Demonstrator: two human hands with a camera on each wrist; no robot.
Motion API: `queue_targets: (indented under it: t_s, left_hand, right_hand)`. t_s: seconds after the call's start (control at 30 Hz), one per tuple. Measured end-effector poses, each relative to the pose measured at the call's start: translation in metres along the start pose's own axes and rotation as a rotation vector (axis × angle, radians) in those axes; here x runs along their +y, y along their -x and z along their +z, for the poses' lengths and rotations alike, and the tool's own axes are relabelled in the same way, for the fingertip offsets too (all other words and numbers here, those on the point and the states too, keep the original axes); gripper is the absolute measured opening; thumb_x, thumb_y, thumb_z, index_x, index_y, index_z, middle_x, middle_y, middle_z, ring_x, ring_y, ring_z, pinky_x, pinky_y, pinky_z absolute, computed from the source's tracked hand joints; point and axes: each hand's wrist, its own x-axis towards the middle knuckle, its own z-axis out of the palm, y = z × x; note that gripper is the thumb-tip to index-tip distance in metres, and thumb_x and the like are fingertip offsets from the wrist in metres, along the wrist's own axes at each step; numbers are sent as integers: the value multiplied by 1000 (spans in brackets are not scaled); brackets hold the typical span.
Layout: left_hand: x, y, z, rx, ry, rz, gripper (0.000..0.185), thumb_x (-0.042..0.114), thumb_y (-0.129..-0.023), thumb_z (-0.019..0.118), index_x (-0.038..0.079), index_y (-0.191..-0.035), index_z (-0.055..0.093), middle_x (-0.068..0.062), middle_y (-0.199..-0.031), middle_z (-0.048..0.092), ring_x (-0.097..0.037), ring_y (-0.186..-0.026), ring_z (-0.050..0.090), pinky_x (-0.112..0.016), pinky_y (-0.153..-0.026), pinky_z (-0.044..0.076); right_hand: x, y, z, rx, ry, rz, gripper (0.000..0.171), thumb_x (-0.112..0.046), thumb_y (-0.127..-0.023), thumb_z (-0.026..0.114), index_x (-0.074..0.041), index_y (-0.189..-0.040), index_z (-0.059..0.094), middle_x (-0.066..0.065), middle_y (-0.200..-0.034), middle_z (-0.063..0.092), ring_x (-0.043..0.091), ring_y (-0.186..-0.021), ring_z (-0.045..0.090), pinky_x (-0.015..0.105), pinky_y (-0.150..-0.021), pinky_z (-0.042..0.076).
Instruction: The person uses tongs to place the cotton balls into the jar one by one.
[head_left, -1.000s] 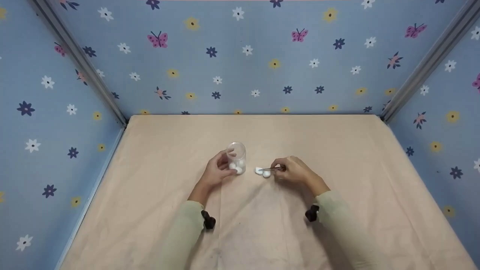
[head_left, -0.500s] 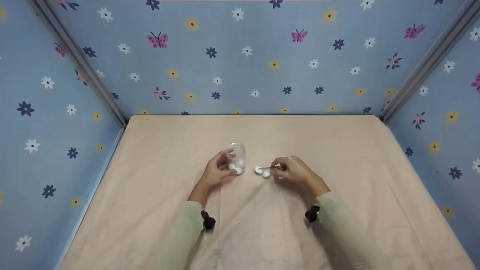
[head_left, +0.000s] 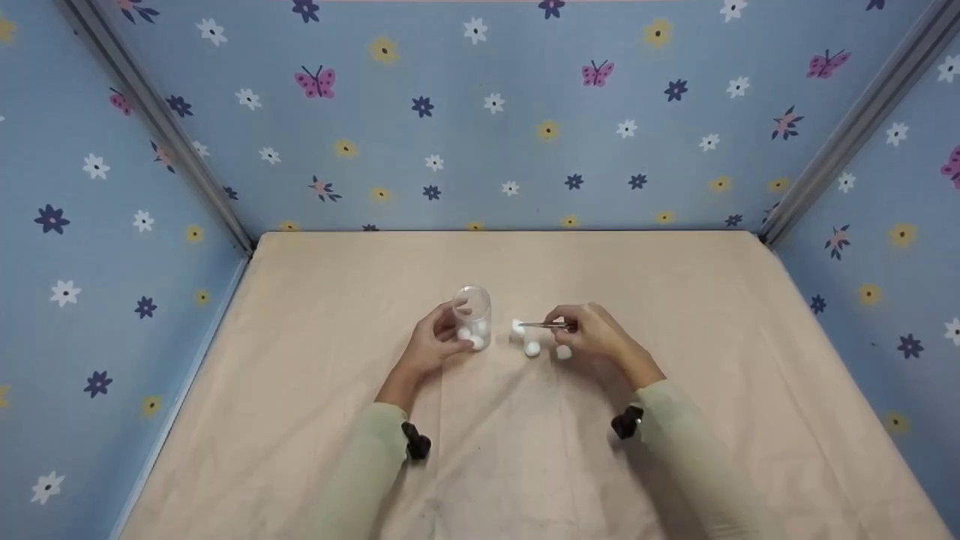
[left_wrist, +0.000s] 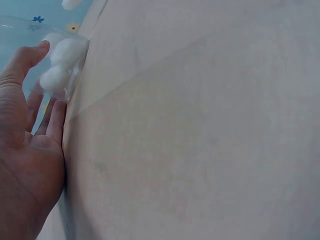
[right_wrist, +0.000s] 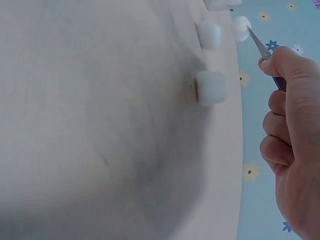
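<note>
Metal tweezers (right_wrist: 261, 47) outside left-wrist view

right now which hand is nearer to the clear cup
Left. The left hand holds the clear cup from its left side; the right hand is apart from it, off to its right, holding tweezers.

Free cloth (head_left: 480, 259) stretches beyond the cup (head_left: 482, 309); white balls (head_left: 532, 349) obstruct its right.
</note>
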Motion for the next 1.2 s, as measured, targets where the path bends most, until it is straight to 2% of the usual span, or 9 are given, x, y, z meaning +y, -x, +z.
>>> queue_targets:
  t_s: [0.2,0.63,1.0,1.2]
  left_hand:
    - [0,0,0,-3,0,5,80,-13,-92,84,0,-164,51,-29,-160,62,-45,-156,57,-52,-134,49]
    - [-4,0,-2,-19,-6,40,79,-13,-92,83,-2,-164,50,-30,-160,61,-46,-155,57,-53,-134,49]
    - [-3,0,-2,-17,9,32,80,-14,-92,83,1,-164,51,-29,-161,61,-44,-156,57,-50,-133,50]
    - [-3,0,-1,-15,16,23,81,-14,-93,82,4,-165,52,-27,-162,61,-44,-157,56,-52,-135,48]
  right_hand:
    - [-4,-2,-4,34,5,-12,20,-6,-99,73,-7,-117,83,7,-71,65,7,-63,41,23,-61,33]
    - [-7,-6,-13,82,-44,-34,21,-4,-98,73,-6,-116,84,10,-75,72,6,-63,44,22,-61,37]
    - [-12,-10,-25,78,-29,-15,22,-5,-100,71,-7,-119,84,6,-70,65,5,-61,39,23,-60,33]
    - [-15,-12,-29,94,-31,-13,24,-4,-100,70,-8,-119,84,6,-69,64,2,-60,36,24,-60,33]
